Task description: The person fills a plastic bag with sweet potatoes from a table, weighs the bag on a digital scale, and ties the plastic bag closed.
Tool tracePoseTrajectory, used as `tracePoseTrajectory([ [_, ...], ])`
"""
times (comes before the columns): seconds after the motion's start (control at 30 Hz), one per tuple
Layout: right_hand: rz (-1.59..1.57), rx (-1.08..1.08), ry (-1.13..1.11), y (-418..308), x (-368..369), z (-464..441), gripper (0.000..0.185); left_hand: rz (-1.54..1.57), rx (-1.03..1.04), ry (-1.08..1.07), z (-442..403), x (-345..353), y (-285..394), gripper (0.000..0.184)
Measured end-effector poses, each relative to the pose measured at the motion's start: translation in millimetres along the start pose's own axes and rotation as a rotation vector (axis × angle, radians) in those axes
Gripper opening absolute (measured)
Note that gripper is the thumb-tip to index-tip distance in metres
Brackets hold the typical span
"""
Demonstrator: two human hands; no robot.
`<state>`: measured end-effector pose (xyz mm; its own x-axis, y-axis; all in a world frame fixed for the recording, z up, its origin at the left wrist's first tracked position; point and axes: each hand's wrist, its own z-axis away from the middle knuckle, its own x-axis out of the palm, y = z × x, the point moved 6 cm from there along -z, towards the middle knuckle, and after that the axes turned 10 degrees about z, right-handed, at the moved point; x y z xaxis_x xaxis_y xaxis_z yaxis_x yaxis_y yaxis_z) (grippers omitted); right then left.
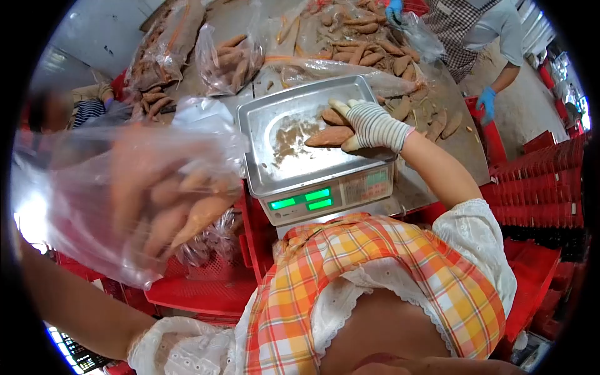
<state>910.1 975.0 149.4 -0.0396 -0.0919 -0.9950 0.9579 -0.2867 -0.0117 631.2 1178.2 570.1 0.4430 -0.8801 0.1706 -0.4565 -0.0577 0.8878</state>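
Observation:
My right hand (375, 127), in a white glove with grey stripes, is closed around sweet potatoes (328, 137) on the steel tray (265, 125) of a weighing scale. Its fingers and thumb partly cover them. Green digits glow on the scale's display (305, 199). To the left, a clear plastic bag (81, 206) holding several sweet potatoes (203, 215) is blurred by motion and appears raised off the table. My left forearm (75, 300) reaches out past the left edge, so the left hand itself is out of sight.
Sweet potatoes (369, 58) lie heaped on the table beyond the scale, beside another filled bag (228, 62). A co-worker's blue-gloved hand (485, 103) is at the right; another person's striped sleeve (89, 112) shows at left. Red crates (537, 194) stand close on both sides.

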Motion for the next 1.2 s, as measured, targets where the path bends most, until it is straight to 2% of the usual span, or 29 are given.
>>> tracePoseTrajectory([
  [0.07,-0.097,0.126,-0.081,2.7,-7.0,7.2,0.096,-0.023,0.015,-0.002,-8.5,13.6,-16.2,0.032],
  [0.1,-0.095,0.126,-0.067,9.8,-2.7,9.0,0.096,-0.033,0.027,-0.003,-12.0,19.3,-25.9,0.033],
  [0.17,-0.16,0.172,0.109,32.1,5.5,16.4,0.096,-0.046,0.05,0.005,-20.7,25.3,-45.6,0.034],
  [0.2,-0.335,0.218,0.05,40.4,-3.8,19.7,0.1,-0.05,0.065,0.007,-24.4,26.3,-54.2,0.034],
  [0.23,-0.332,0.221,0.06,48.7,-5.6,22.1,0.1,-0.058,0.082,0.009,-29.1,27.5,-64.1,0.035],
  [0.3,-0.733,0.303,0.383,78.7,-11.0,35.6,0.105,-0.065,0.113,0.011,-38.9,29.7,-84.5,0.036],
  [0.33,-0.919,0.523,0.288,94.8,-10.3,27.7,0.108,-0.065,0.129,0.01,-44.1,29.5,-92.6,0.037],
  [0.37,-0.838,0.625,0.387,106.3,-27.0,52.2,0.108,-0.066,0.14,0.006,-47.8,30.6,-101.0,0.038],
  [0.43,-1.036,0.454,0.714,160.1,-10.8,56.5,0.101,-0.065,0.151,-0.014,-54.4,36.5,-115.5,0.04],
  [0.47,-1.034,0.462,0.725,161.2,-21.0,63.2,0.101,-0.067,0.149,-0.026,-56.3,40.4,-123.2,0.041],
  [0.53,-1.286,0.32,0.813,153.5,-64.3,81.6,0.08,-0.063,0.13,-0.074,-55.7,52.9,-138.5,0.043],
  [0.57,-1.286,0.325,0.826,148.5,-81.0,90.2,0.08,-0.06,0.106,-0.107,-51.9,60.6,-146.2,0.044],
  [0.63,-1.425,0.281,0.546,119.5,-104.0,92.6,0.064,-0.058,0.006,-0.17,-39.0,77.4,-163.2,0.046],
  [0.67,-1.356,0.17,0.558,94.5,-130.0,90.6,0.058,-0.047,-0.146,-0.173,-28.9,86.3,-177.0,0.048],
  [0.7,-1.358,0.17,0.567,87.1,-133.3,83.0,0.058,-0.05,-0.143,-0.18,-23.9,90.1,-182.3,0.048],
  [0.77,-1.231,-0.179,0.488,51.6,-148.9,63.0,0.057,0.0,-0.278,-0.074,-15.7,84.4,-197.5,0.048],
  [0.8,-1.203,-0.351,0.434,30.6,-156.0,53.0,0.055,-0.003,-0.33,-0.131,-12.1,84.2,-198.7,0.049],
  [0.87,-1.435,-0.565,0.219,-20.5,-162.0,30.1,0.059,-0.035,-0.382,-0.184,-0.5,83.4,-196.5,0.05],
  [0.9,-1.632,-0.602,0.071,-39.8,-158.5,19.3,0.063,-0.044,-0.381,-0.189,6.9,84.8,-193.8,0.05],
  [0.93,-1.634,-0.605,0.084,-40.8,-149.4,2.3,0.063,-0.093,-0.356,-0.167,13.8,84.6,-189.8,0.049],
  [1.0,-0.959,-0.384,0.217,-31.6,-111.6,-36.9,0.06,-0.113,-0.285,-0.177,26.9,73.2,-187.4,0.048],
  [1.03,-0.963,-0.374,0.23,-31.3,-109.2,-43.8,0.06,-0.085,-0.238,-0.205,33.2,63.6,-188.8,0.047],
  [1.07,-0.702,-0.366,0.138,-35.6,-101.2,-49.7,0.058,-0.204,-0.148,-0.121,38.4,52.4,-184.0,0.047],
  [1.1,-0.442,-0.347,0.042,-35.1,-89.2,-53.0,0.057,-0.195,-0.13,-0.064,41.8,43.0,-179.3,0.049],
  [1.13,-0.517,-0.448,0.099,-33.5,-88.4,-46.2,0.053,-0.185,-0.111,-0.006,45.1,33.5,-174.9,0.05],
  [1.2,-0.474,-0.42,0.094,-13.3,-95.3,-31.7,0.054,-0.036,-0.192,-0.018,45.6,26.4,-176.1,0.052],
])
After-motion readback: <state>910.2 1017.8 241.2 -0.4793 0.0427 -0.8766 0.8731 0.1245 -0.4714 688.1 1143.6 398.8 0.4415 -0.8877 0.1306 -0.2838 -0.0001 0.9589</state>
